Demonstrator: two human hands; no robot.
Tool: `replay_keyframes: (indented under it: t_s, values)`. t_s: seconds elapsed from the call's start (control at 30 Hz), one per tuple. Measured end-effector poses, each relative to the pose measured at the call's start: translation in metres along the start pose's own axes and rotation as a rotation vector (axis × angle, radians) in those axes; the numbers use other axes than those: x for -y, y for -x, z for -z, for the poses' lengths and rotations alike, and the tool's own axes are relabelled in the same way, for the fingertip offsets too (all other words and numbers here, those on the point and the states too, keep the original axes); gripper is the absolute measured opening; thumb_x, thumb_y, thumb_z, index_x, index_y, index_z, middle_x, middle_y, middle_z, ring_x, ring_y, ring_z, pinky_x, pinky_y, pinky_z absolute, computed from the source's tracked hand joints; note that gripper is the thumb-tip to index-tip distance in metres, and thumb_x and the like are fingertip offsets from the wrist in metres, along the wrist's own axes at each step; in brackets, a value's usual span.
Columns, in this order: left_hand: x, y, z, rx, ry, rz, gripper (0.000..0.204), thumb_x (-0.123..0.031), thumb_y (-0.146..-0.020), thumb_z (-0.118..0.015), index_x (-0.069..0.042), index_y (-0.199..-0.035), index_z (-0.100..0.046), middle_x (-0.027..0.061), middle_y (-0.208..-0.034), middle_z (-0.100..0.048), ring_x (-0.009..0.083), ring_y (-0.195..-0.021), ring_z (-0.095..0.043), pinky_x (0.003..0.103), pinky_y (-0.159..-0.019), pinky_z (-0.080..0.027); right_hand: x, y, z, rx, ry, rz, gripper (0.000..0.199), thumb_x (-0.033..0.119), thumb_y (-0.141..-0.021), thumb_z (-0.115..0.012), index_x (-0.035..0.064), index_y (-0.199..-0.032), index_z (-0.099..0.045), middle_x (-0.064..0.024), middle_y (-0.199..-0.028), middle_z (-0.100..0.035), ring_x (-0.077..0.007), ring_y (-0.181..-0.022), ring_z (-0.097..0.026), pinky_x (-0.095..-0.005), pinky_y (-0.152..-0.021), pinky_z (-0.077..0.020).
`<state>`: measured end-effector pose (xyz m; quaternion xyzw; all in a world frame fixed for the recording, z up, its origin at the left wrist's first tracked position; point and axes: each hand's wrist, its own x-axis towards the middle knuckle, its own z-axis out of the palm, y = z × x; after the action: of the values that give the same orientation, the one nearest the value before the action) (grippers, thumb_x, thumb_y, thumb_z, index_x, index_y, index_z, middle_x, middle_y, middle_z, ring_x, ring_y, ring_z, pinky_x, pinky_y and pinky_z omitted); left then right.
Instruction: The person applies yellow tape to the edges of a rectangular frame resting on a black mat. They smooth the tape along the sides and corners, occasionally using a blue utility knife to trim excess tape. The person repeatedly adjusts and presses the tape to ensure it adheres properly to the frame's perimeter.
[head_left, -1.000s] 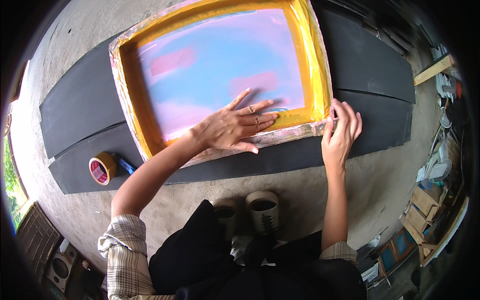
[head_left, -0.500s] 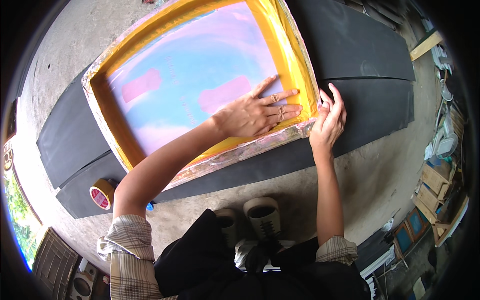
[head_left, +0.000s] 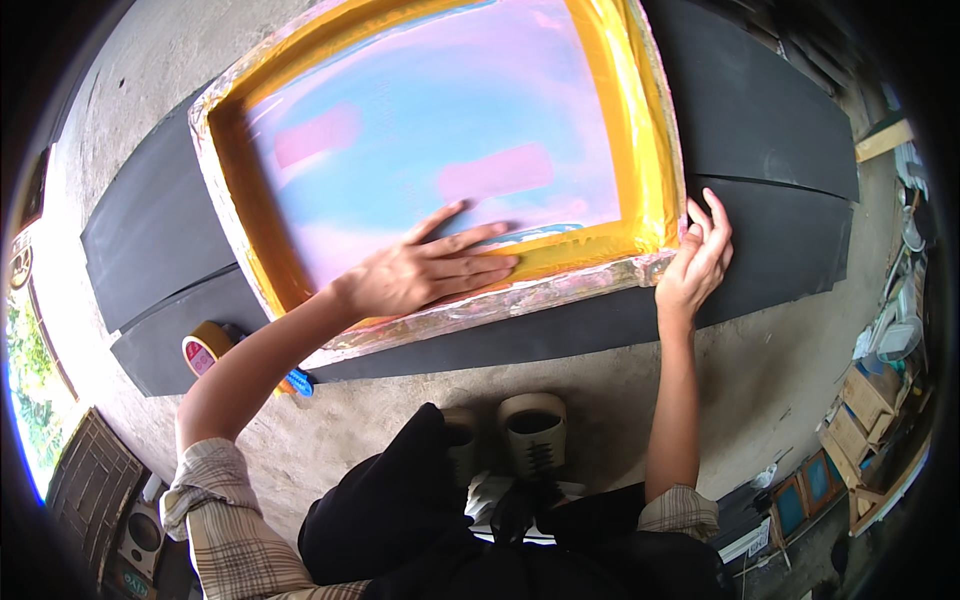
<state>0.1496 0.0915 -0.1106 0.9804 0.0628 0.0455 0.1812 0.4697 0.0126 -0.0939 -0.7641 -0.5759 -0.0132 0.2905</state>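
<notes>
In front of me a screen-printing frame (head_left: 560, 283) lies tilted, its sides stained with dried paint. Yellow tape (head_left: 645, 130) lines the inner edges around a mesh (head_left: 400, 160) in blurry blue and pink, which carries two darker pink patches. My left hand (head_left: 425, 265) rests flat along the near inner edge, on the tape and mesh, its fingers spread and pointing right. At the near right corner my right hand (head_left: 697, 258) touches the outside of the frame, fingers loosely curved and apart.
Black boards (head_left: 775, 225) lie under the frame on a concrete floor (head_left: 760, 370). A roll of yellow tape (head_left: 203, 347) stands at the left, with a blue item (head_left: 299, 382) beside it, partly behind my left forearm. Wooden pieces (head_left: 865, 410) and clutter line the far right; a speaker (head_left: 143, 530) stands lower left.
My left hand has slid left along the near inner edge, away from the right corner. My right hand keeps to the corner. The frame appears shifted right in the view, along with its surroundings.
</notes>
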Motion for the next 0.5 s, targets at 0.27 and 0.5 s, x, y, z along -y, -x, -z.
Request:
replay_keyframes:
  t_s: [0.27,0.5]
  values:
    - [-0.020,0.128,0.043,0.166,0.091,0.214,0.046,-0.020,-0.082,-0.059,-0.021,-0.129,-0.057,-0.0086,-0.141,-0.047,0.0160,-0.133,-0.038,0.042,-0.106,-0.036,-0.001,0.005,-0.002,0.009,-0.097,-0.123,0.033,0.014,-0.098,-0.038,0.0090,-0.128,-0.052,-0.0129,-0.106,-0.069,-0.0264,-0.100,-0.063,-0.0363,-0.094,-0.0380]
    - [-0.068,0.148,0.042,-0.029,0.091,0.595,0.020,-0.010,-0.078,-0.065,-0.002,-0.097,-0.064,0.0068,-0.105,-0.063,0.0199,-0.095,-0.062,0.034,-0.084,-0.053,0.011,0.004,0.001,0.007,0.045,0.073,0.032,0.008,-0.095,-0.044,0.0060,-0.126,-0.052,-0.0123,-0.103,-0.068,-0.0261,-0.099,-0.061,-0.0380,-0.093,-0.0398]
